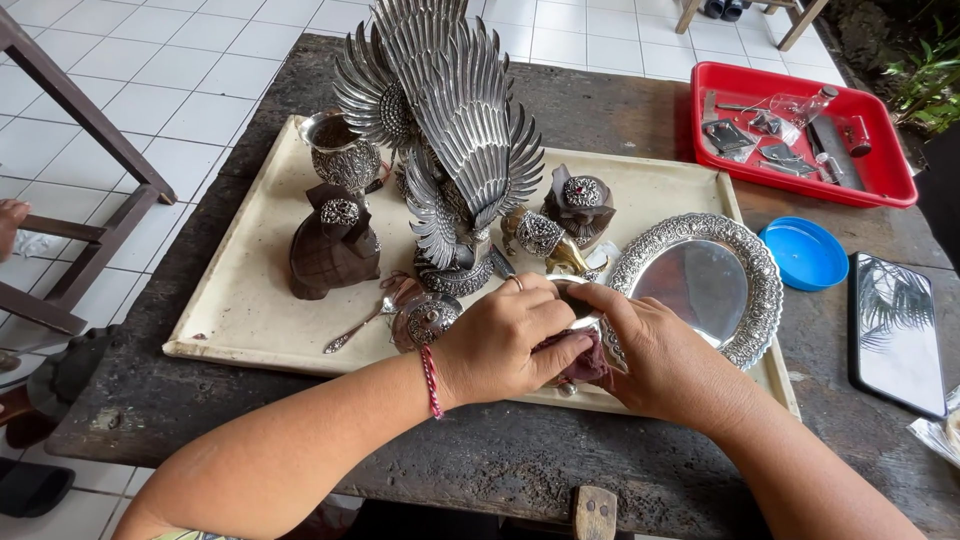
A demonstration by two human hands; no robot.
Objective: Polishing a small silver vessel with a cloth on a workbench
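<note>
My left hand [505,340] and my right hand [655,355] meet at the front edge of a cream tray [250,300]. Between them is a small silver piece [590,325] with a dark red cloth [585,365] pressed against it. The left hand's fingers curl over the cloth; the right hand grips the silver piece from the right. A red cord bracelet circles my left wrist. An ornate silver round plate [705,280] lies just behind the right hand. A small silver lidded pot [428,320] and a silver spoon [360,328] lie left of my left hand.
A tall silver winged bird statue [450,130] stands mid-tray, with a silver cup [340,150], dark brown carved holders [333,245] and small silver pieces around it. A red tray [800,135] of tools, a blue lid [805,252] and a phone [897,330] lie right. A wooden frame [80,180] stands left.
</note>
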